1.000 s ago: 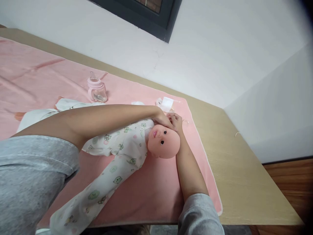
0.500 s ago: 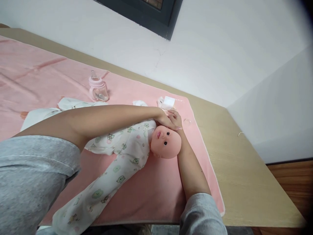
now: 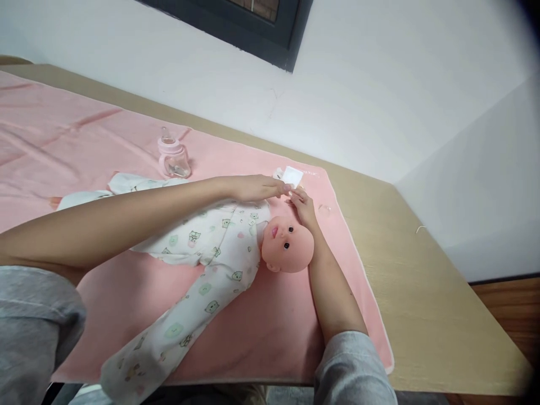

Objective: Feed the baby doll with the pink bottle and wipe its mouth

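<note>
A bald baby doll (image 3: 291,247) in a white, animal-printed outfit (image 3: 211,242) lies on its back, head to the right. Over its body reaches my left hand (image 3: 259,188), its fingers stretched out flat and their tips meeting the fingers of my right hand. My right hand (image 3: 302,203) is beyond the doll's head, with its forearm alongside the crown. Its fingers bend inward, and what lies under them is hidden. Right behind both hands sits a small white square (image 3: 292,176) with clear, crinkled material beside it. The doll's far arm is mostly covered by my left arm.
A pink-topped baby bottle (image 3: 175,157) stands upright behind the doll's legs. A small clear ring-like item (image 3: 324,209) lies right of my right hand. The pink blanket (image 3: 270,332) covers much of the wooden table (image 3: 405,292). A white wall (image 3: 358,101) rises behind.
My left hand has shifted left and away from my right wrist, and its fingers have straightened toward the white square. My right hand and the doll have hardly moved.
</note>
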Tool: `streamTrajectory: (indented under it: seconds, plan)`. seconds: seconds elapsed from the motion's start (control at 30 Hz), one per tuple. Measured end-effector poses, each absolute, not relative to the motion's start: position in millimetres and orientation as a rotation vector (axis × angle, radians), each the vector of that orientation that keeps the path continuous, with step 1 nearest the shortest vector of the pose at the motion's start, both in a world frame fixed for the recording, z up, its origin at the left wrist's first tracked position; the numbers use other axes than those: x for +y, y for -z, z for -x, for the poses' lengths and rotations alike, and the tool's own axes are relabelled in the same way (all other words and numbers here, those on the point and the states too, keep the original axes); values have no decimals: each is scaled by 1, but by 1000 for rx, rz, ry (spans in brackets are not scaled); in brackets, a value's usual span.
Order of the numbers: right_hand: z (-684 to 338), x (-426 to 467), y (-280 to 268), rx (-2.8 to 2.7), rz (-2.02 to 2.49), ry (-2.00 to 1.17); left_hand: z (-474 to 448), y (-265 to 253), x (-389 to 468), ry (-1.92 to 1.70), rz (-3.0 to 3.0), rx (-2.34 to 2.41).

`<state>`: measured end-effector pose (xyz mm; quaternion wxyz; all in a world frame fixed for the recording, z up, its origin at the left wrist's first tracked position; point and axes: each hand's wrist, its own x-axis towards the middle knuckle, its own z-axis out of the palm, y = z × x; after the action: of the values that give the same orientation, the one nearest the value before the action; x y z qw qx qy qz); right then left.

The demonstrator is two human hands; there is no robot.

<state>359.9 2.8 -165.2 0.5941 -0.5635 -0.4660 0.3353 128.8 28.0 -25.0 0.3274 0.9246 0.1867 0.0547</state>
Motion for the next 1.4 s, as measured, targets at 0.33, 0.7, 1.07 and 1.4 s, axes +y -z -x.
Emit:
streamTrajectory:
  seconds: [0.33, 0.7, 1.07, 1.4]
  plan:
    - [-352, -8, 129, -1054, 1182, -672, -95, 3, 14, -516, -2335, 686]
    - [-325, -47, 44, -1110, 1138, -657, -78, 9, -7, -742, -2148, 612]
    - [-266, -101, 3, -1690, 1245, -648, -68, 14, -9, -569, -2129, 452]
    - [-253, -105, 5, -1664, 1187, -603, -62, 13, -2, -363, -1922, 346]
